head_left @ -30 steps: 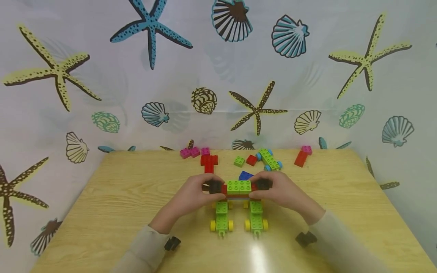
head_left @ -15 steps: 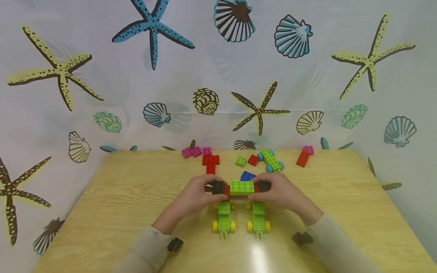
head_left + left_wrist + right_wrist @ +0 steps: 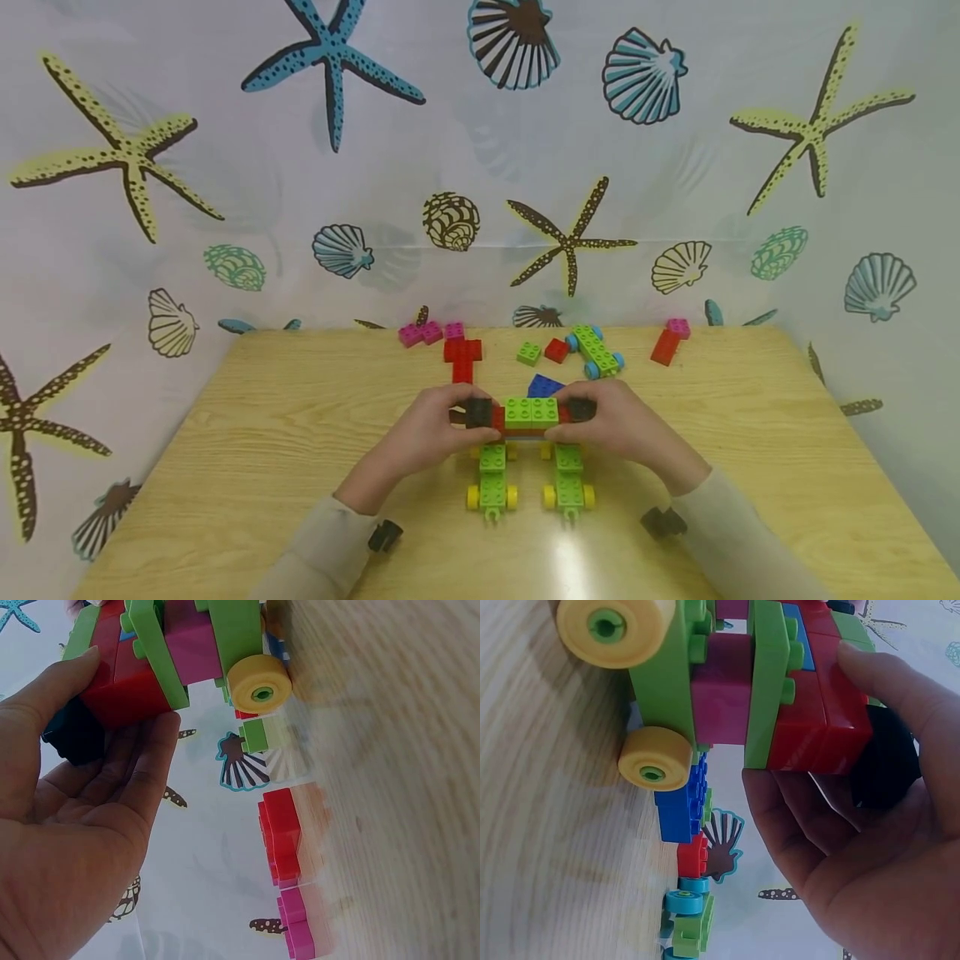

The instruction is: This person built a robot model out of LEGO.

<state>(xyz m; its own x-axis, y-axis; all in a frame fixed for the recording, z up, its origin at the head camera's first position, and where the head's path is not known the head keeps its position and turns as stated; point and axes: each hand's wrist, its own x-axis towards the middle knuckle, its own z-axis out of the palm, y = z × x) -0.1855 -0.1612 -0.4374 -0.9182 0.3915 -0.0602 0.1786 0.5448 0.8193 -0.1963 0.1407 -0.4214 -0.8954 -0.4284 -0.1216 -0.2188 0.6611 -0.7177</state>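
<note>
A brick model [image 3: 529, 414] stands mid-table: a red and green bar with black end blocks, set across two green wheeled chassis [image 3: 492, 482] [image 3: 569, 483] with yellow wheels. My left hand [image 3: 431, 431] grips the bar's left end at its black block [image 3: 75, 735], thumb and fingers curled round it. My right hand [image 3: 615, 421] grips the right end the same way, round the other black block [image 3: 885, 761]. The wrist views show magenta bricks [image 3: 721, 694] under a green plate, and yellow wheels [image 3: 259, 682] [image 3: 654, 756] on the wood.
Loose bricks lie behind the model: magenta pieces [image 3: 420, 334], a red cross shape [image 3: 461, 356], a small green brick [image 3: 528, 353], a small red brick [image 3: 556, 350], a blue brick [image 3: 543, 386], a green chassis with blue wheels [image 3: 595, 352], a red and magenta piece [image 3: 667, 343]. A seashell curtain backs the table.
None beyond a slight camera shift; both hands keep their hold on the bar's ends.
</note>
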